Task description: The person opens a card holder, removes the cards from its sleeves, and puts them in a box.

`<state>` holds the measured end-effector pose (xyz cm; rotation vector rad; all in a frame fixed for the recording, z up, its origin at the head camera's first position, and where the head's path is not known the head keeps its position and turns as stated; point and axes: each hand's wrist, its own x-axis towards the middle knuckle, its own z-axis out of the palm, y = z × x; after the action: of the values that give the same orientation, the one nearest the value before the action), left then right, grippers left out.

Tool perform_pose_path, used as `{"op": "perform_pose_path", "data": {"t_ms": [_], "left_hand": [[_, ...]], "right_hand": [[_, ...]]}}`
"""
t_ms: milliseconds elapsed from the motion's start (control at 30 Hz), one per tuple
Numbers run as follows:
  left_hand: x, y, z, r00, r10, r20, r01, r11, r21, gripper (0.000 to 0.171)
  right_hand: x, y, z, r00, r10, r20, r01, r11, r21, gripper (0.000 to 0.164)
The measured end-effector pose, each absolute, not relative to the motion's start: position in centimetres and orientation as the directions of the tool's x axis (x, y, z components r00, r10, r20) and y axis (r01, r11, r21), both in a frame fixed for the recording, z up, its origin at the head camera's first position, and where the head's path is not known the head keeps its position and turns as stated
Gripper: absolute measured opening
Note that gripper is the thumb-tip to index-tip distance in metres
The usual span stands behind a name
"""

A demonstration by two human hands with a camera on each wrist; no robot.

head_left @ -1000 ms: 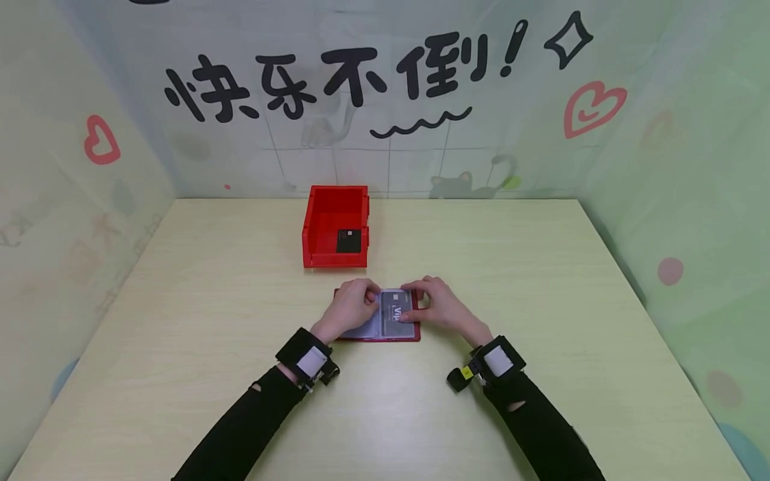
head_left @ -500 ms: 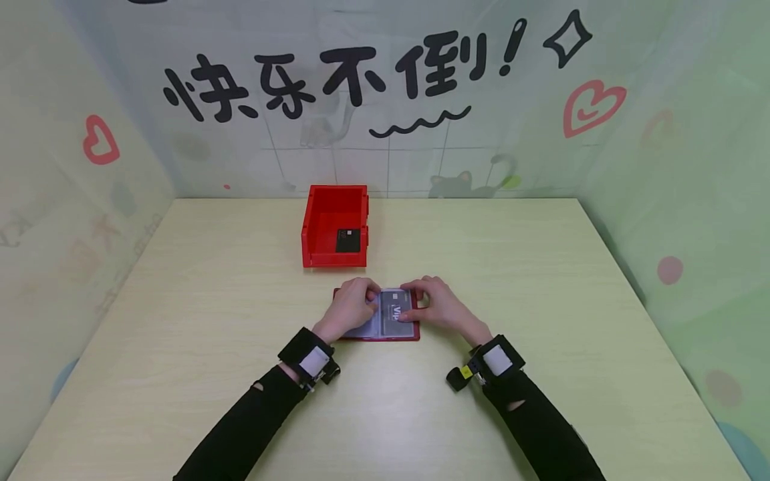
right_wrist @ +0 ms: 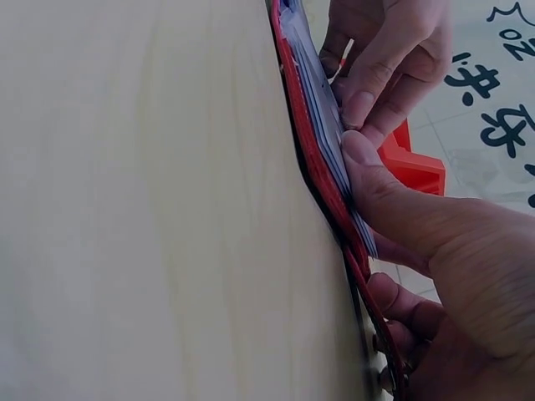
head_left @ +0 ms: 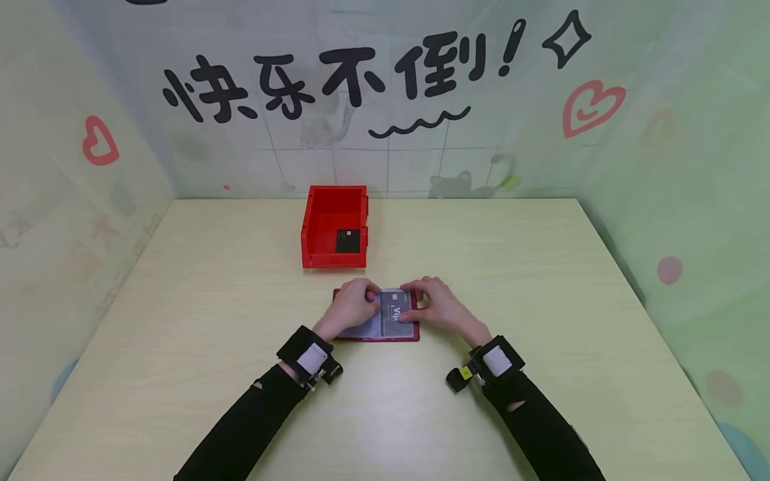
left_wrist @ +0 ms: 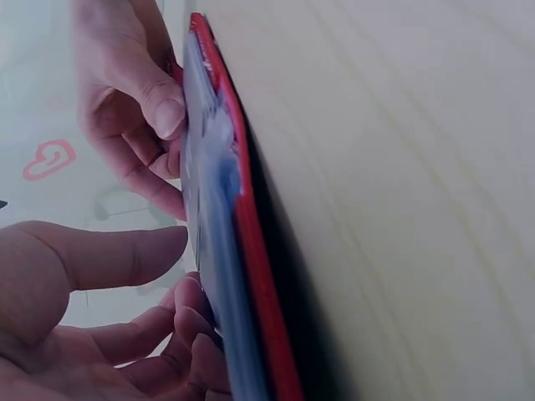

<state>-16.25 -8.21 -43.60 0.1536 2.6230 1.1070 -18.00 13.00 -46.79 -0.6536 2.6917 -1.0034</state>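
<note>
A red card holder (head_left: 416, 337) lies spread on the table, with clear plastic sleeves. In its right-hand sleeve sits a grey card (head_left: 394, 326) marked VIP. My left hand (head_left: 350, 308) is over the left half, its curled fingertips and thumb pinching at the sleeves near the fold. The exact bit between them is hard to make out. My right hand (head_left: 442, 307) grips the right edge: in the right wrist view its thumb (right_wrist: 393, 196) presses the sleeves, while the other fingers curl by the red cover (right_wrist: 313, 159).
A red open bin (head_left: 335, 260) stands behind the card holder, slightly left. Inside its front right corner lies a black card (head_left: 347, 242). Printed cloth walls (head_left: 385, 153) border the light wooden table (head_left: 541, 300) at the back and both sides.
</note>
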Motion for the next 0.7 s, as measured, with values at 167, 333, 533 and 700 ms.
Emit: {"op": "perform_pose_path", "data": {"t_ms": [167,333,533,700], "left_hand": [[-16.63,-8.39,-43.63,-0.941,0.218,-0.259,-0.050,0.668,0.742,0.034],[-16.70,-8.44,-43.46,-0.939,0.210,-0.272,-0.077,0.644,0.761,0.035],[-16.27,-8.43,-43.10,-0.959,0.183,-0.216,-0.054,0.631,0.774,0.031],[-16.15,-8.43,-42.95,-0.957,0.168,-0.237,-0.097,0.582,0.807,0.032]], "right_hand": [[-18.05,12.96,-46.82,-0.883,-0.469,-0.022,-0.341,0.673,-0.656,0.063],[-18.10,12.91,-46.79,-0.886,-0.463,-0.027,-0.336,0.680,-0.652,0.063],[-18.13,12.80,-46.90,-0.888,-0.460,-0.028,-0.337,0.689,-0.642,0.063],[-18.04,12.77,-46.97,-0.888,-0.460,-0.014,-0.346,0.686,-0.640,0.063]]}}
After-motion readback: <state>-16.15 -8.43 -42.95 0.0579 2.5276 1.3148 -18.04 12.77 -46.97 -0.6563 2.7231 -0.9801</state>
